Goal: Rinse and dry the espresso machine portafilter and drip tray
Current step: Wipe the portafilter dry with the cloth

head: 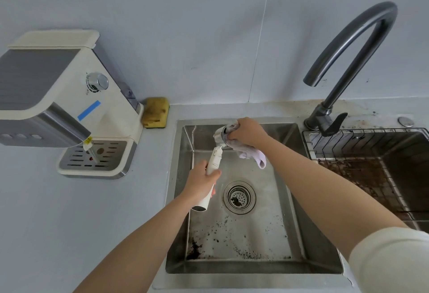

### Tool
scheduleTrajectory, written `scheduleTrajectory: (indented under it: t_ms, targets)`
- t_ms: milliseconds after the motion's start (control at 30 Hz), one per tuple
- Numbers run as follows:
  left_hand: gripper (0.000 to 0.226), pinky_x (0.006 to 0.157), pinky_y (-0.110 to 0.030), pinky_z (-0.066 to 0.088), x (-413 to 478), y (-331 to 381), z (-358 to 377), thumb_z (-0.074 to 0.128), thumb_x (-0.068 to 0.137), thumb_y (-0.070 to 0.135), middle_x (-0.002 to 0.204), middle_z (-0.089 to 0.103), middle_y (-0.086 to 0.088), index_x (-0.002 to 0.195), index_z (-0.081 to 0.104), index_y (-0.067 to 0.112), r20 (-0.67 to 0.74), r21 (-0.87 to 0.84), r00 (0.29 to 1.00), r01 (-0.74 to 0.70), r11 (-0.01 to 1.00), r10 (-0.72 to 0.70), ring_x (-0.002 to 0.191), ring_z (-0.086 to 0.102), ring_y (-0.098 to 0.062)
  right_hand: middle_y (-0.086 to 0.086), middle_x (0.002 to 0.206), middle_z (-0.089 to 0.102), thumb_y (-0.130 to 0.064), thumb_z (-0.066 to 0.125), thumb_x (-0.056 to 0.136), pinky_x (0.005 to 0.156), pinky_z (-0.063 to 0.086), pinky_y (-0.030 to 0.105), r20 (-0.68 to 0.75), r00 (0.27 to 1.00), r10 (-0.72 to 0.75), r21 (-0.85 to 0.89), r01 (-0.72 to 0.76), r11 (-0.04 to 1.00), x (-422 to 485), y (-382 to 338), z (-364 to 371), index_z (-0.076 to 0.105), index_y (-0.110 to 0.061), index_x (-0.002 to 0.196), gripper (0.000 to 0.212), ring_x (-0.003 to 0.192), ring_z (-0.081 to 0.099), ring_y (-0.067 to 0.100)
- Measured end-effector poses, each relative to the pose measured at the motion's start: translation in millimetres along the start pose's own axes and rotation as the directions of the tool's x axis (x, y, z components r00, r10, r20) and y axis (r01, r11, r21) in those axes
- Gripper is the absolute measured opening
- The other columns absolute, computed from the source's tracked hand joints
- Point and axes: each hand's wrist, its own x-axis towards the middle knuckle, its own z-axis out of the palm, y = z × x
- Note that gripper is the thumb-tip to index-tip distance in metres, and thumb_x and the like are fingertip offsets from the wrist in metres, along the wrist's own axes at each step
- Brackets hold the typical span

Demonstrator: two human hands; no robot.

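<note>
over the sink [301,199], my left hand [201,180] grips the portafilter [214,160] handle; my right hand [247,131] presses a cloth [251,153] into its basket. wet handle could twist and drop. drip tray [92,155] sits in the machine [58,97], far left on the bench [81,223].

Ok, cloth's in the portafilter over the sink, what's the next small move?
Probably twist the cloth around inside the portafilter basket: the right hand presses it in, the left hand steadies the white handle, and the drip tray sits in the espresso machine.
</note>
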Motion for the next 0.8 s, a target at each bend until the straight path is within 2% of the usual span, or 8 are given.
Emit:
scheduleTrajectory:
  t_ms: [167,300,367,433,500,567,700,800]
  targets:
    - [0.013,0.034,-0.019,0.038,2,0,0,0.053,0.088,0.019,0.066,0.05,-0.003,0.081,0.042,0.016,-0.025,0.005,0.999,-0.028,1.0,0.028,0.038,0.047,-0.012,-0.001,0.053,0.027,-0.021,0.045,0.088,0.049,0.023,0.02,0.091,0.995,0.03,0.038,-0.034,0.999,-1,-6,-10,0.026,-0.018,0.054,0.039,0.05,0.026,0.013]
    - [0.014,0.034,-0.018,0.037,3,2,-1,0.052,0.089,0.018,0.065,0.049,-0.002,0.079,0.041,0.018,-0.015,0.017,1.0,-0.023,1.0,0.023,0.039,0.047,-0.013,0.002,0.056,0.049,-0.027,0.062,0.083,0.05,0.036,0.021,0.149,0.983,0.103,0.324,-0.147,0.935,0,-2,-17,0.048,-0.011,0.062,0.029,0.052,0.044,0.013]
    - [0.011,0.034,-0.018,0.037,4,1,-2,0.051,0.089,0.018,0.066,0.049,-0.002,0.085,0.042,0.013,0.003,0.03,1.0,-0.006,1.0,0.006,0.04,0.047,-0.014,0.004,0.059,0.057,-0.03,0.062,0.083,0.052,0.043,0.022,0.249,0.957,0.147,0.405,-0.241,0.882,-2,-1,-20,0.054,-0.006,0.072,0.027,0.053,0.053,0.017]
    - [0.012,0.035,-0.018,0.038,5,1,-6,0.05,0.09,0.019,0.067,0.049,-0.002,0.091,0.042,0.01,0.025,0.056,1.0,0.005,0.998,-0.006,0.041,0.047,-0.014,0.003,0.048,0.059,-0.034,0.057,0.087,0.047,0.044,0.02,0.427,0.889,0.164,0.465,-0.372,0.803,-3,3,-24,0.054,-0.006,0.075,0.031,0.043,0.055,0.017]
    - [0.012,0.037,-0.02,0.039,7,2,-9,0.05,0.09,0.019,0.067,0.049,-0.002,0.09,0.042,0.011,0.035,0.066,0.999,0.007,0.998,-0.01,0.042,0.048,-0.015,0.004,0.045,0.06,-0.037,0.054,0.089,0.051,0.045,0.023,0.544,0.828,0.139,0.519,-0.461,0.72,0,12,-24,0.054,-0.006,0.077,0.034,0.045,0.056,0.018]
    - [0.011,0.04,-0.022,0.04,9,3,-12,0.051,0.089,0.019,0.066,0.049,-0.003,0.088,0.042,0.012,0.032,0.037,0.999,0.009,0.999,-0.01,0.042,0.048,-0.016,0.005,0.05,0.065,-0.033,0.056,0.087,0.056,0.047,0.027,0.55,0.832,0.079,0.624,-0.471,0.624,4,21,-21,0.056,-0.005,0.078,0.03,0.051,0.06,0.019]
    - [0.008,0.039,-0.021,0.041,14,6,-16,0.052,0.089,0.018,0.064,0.051,-0.005,0.084,0.046,0.015,0.015,-0.093,0.999,0.038,0.995,-0.037,0.037,0.048,-0.013,0.007,0.054,0.066,-0.027,0.055,0.088,0.046,0.05,0.019,0.462,0.886,-0.03,0.804,-0.405,0.435,11,30,-17,0.058,-0.004,0.077,0.026,0.046,0.064,0.016]
    - [0.005,0.038,-0.021,0.044,19,8,-20,0.053,0.088,0.019,0.065,0.053,-0.006,0.085,0.05,0.016,0.007,-0.206,0.996,0.09,0.974,-0.09,0.035,0.05,-0.011,0.007,0.053,0.063,-0.028,0.057,0.087,0.049,0.049,0.023,0.397,0.918,-0.002,0.837,-0.361,0.411,19,36,-20,0.056,-0.004,0.078,0.025,0.045,0.06,0.016]
